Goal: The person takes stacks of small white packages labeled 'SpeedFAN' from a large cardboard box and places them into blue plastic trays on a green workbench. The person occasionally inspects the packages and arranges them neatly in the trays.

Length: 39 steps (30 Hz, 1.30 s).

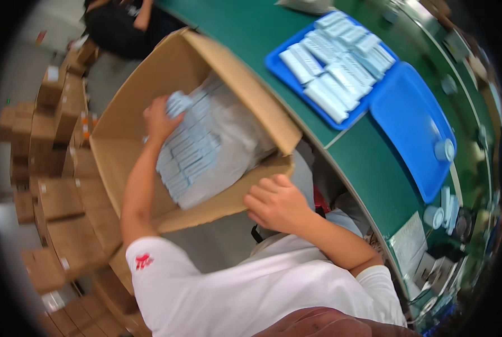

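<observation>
A large open cardboard box (237, 84) stands tilted in front of me beside the table. Inside it, pale blue slim packets (192, 149) lie in packed rows next to a clear plastic bag (231, 151). My left hand (162, 119) reaches into the box, its thumb and fingers curled around several packets at the far end of the rows. At the near rim of the box, my right hand (279, 203) is closed with curled fingers over the cardboard edge; its fingertips are partly hidden.
On the green table (234, 33) a blue tray (273, 62) holds many similar packets. Beside it lies another blue tray (414, 112) with a tape roll (444, 150) on it. Stacked cartons (71, 196) fill the floor at left. A person in dark clothes (119, 28) is at the far left.
</observation>
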Each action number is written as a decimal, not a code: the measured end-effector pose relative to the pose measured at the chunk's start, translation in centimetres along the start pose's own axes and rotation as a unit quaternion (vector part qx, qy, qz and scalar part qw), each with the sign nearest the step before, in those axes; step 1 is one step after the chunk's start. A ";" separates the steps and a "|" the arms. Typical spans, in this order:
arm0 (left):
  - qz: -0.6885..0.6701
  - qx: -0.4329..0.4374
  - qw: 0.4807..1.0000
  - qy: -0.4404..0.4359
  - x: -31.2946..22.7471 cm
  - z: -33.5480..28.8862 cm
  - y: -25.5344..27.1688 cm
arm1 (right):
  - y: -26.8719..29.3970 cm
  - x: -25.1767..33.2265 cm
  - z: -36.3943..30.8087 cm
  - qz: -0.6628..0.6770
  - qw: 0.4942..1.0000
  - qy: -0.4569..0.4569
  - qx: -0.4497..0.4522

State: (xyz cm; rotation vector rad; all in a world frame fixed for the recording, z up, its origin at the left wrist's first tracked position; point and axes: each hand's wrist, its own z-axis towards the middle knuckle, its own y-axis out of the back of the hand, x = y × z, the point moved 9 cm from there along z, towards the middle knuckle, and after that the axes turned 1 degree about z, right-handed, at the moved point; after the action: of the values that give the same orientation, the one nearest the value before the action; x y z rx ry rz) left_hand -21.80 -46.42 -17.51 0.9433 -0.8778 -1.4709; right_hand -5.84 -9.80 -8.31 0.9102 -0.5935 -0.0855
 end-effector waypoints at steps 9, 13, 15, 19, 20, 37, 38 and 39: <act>-0.273 -0.089 0.954 -0.086 -25.7 11.6 15.5 | 0.1 -0.1 -1.0 -0.009 0.996 0.046 -0.072; -0.267 0.031 0.947 -0.175 -40.9 15.6 10.5 | 0.6 0.4 -1.8 0.022 0.993 0.078 -0.087; -0.200 0.081 0.956 -0.197 -47.4 17.2 7.0 | 0.2 0.1 -1.8 0.025 0.994 0.078 -0.078; -0.095 0.169 0.965 -0.178 -55.3 21.4 -0.1 | 0.0 0.0 -2.1 0.018 0.992 0.093 -0.089; -0.077 0.172 0.968 -0.167 -55.8 22.4 -1.4 | -0.2 0.4 -2.2 0.030 0.986 0.108 -0.120; -0.099 -0.109 0.947 -0.285 -53.2 19.8 2.8 | -0.5 0.3 -3.1 0.007 0.991 0.115 -0.062; -0.086 -0.173 0.927 -0.320 -52.0 18.1 5.9 | -0.9 -0.2 -3.0 0.021 0.994 0.092 -0.060; -0.117 -0.162 0.916 -0.349 -49.7 17.4 8.1 | -0.5 -0.2 -3.1 0.040 0.994 0.088 -0.055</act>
State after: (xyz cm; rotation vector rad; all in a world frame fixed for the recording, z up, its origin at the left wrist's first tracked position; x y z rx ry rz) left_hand -31.75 2.49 1.00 0.2603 -0.9944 -2.1414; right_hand -4.31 -7.81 -10.21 0.7771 -0.4556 0.0346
